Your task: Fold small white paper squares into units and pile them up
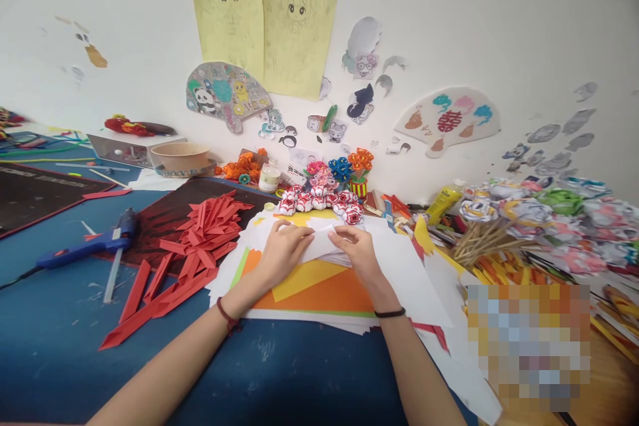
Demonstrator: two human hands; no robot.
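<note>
Nearest the camera, two bare forearms reached forward over the blue table top (279,373), a dark red cord on the left wrist and a black band on the right.

The left hand (283,251) and the right hand (358,251) both lay on a folded sheet of white paper (323,243), fingers curled down narrow and pressing its edges. The thumbs were hidden under the hands; whether the sheet was pinched or only pressed flat could not be told. The sheet rested on a loose stack of orange, yellow and white paper sheets (324,293), near the stack's far edge.

Judgement: a fold was being creased. The next move would seem to call for both hands holding the edges aligned while a fingertip ran along the crease.

Left of the stack lay a heap of folded red paper strips (200,239), and further left a blue hot-glue gun (90,246). To the right, a bundle of thin wooden sticks (486,239).

Beyond the hands stood a row of small red-and-white paper flowers (319,201), then a yellow glue bottle (443,200), and on the white wall two pale yellow sheets with pencil drawings (264,13).
</note>
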